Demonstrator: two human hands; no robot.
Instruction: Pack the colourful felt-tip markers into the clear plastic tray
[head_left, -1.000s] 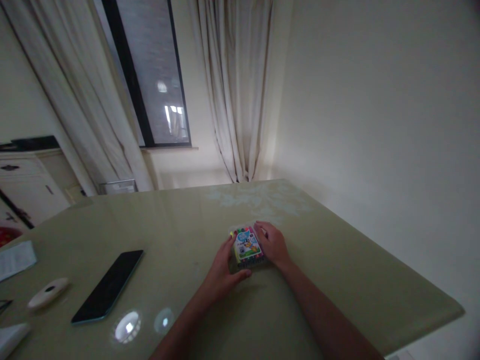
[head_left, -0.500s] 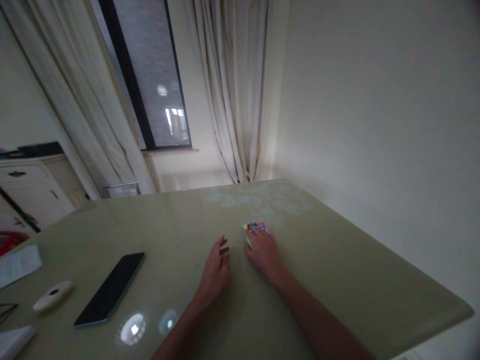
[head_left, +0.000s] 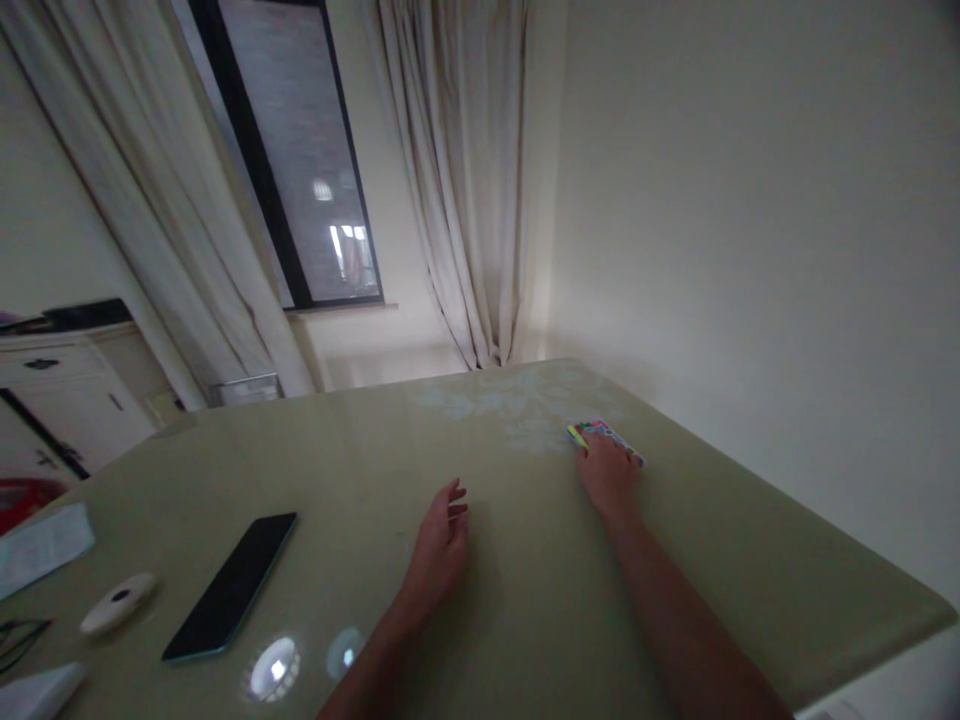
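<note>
My right hand [head_left: 609,474] lies palm down over a flat, multicoloured packet [head_left: 627,447] on the table's right side. Yellow, green, pink and blue patches show around my fingers; the hand covers the rest, and I cannot make out what the packet contains. My left hand [head_left: 441,535] rests near the middle of the table, palm turned inward, with its fingers slightly curled and apart. Nothing is in it. The closest object on its left is a black tablet or large phone [head_left: 231,588], lying flat.
The glossy greenish table [head_left: 345,450] meets a plain wall [head_left: 750,250] along its right side. At the left lie a white oval device [head_left: 118,604], a paper [head_left: 45,548], a dark cable [head_left: 19,640] and a white object [head_left: 41,692]. Curtains [head_left: 469,200] hang behind.
My right hand has slid the colourful packet to the right and slightly away from me. My left hand stays in nearly the same place, still empty. The view has shifted slightly.
</note>
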